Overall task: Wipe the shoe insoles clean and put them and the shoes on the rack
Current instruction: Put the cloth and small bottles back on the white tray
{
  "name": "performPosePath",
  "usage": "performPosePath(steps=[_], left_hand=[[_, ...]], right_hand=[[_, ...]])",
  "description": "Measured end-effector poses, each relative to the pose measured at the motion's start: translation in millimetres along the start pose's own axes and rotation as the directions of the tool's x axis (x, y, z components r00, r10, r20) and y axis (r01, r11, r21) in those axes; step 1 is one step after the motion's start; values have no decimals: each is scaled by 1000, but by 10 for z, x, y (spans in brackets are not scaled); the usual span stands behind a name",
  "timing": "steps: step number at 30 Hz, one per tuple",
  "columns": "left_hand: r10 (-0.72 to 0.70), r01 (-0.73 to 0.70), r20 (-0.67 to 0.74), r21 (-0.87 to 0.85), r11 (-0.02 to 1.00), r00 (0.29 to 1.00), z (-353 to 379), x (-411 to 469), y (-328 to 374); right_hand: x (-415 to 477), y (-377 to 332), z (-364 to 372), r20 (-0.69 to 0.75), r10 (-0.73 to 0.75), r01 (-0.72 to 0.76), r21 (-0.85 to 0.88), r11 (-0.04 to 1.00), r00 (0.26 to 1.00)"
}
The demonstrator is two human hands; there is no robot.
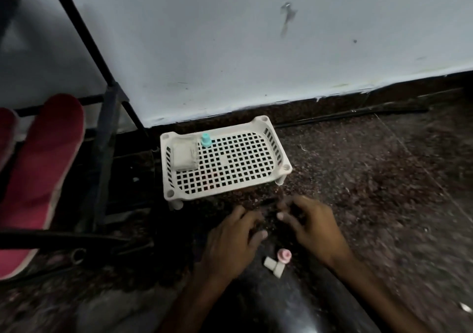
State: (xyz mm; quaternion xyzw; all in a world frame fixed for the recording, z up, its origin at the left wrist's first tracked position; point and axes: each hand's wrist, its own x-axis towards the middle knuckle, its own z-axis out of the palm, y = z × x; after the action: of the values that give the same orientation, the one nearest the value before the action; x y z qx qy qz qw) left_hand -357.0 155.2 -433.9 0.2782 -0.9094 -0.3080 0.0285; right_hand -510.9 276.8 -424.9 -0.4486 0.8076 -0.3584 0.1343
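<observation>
Both hands are recorded low at 6 o'clock, above the dark speckled floor. The left hand and right hand are held close together with fingers bent downward. Because of motion blur, it cannot be told for either hand whether anything is gripped. A white plastic tray on short legs is noted at 12 o'clock of the hands. A pale sponge lies at its 9 o'clock end, with a teal cap just beside it. A pink cap and white tube pieces lie at 6 o'clock of the hands. Two red insoles are seen resting on the black rack at 9 o'clock.
</observation>
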Motion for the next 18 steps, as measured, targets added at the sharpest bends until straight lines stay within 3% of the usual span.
performPosePath(steps=[3, 8, 14, 18], left_hand=[[-52, 59, 169, -37, 998, 984, 203, -173, -22], [-58, 72, 223, -55, 996, 973, 310, -252, 21], [-54, 73, 198, -94, 993, 979, 275, -195, 34], [-109, 137, 114, -273, 952, 987, 181, -166, 26]], right_hand=[[-326, 229, -21, 168, 71, -91, 119, 989, 983], [-501, 348, 63, 344, -4, -68, 197, 978, 939], [-470, 347, 159, 247, -18, -30, 187, 982, 969], [-449, 255, 99, 145, 16, -45, 196, 980, 989]])
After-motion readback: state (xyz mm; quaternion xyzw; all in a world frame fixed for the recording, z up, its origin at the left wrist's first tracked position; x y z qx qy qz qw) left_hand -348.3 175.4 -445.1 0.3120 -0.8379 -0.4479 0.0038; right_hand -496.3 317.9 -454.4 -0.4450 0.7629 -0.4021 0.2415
